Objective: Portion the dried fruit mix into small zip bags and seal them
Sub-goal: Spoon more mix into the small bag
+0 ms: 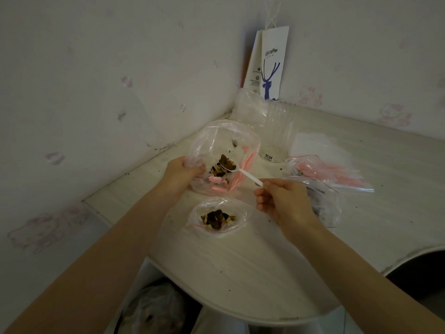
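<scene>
Small bag (243, 210) lies open on table (240, 261), some fruit (218, 219) inside. Just behind it, my left hand (183, 172) grips big bag (224, 138) rim. Right hand (284, 201), right of small bag, pinches spoon (245, 174). Bags look thin, floppy, slippery: I hold by rim. Fruit light, spills easy.

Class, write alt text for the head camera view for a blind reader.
A right hand holds a white spoon at the dried fruit inside a large bag gripped by the left hand; a small part-filled zip bag lies open nearby.
</scene>
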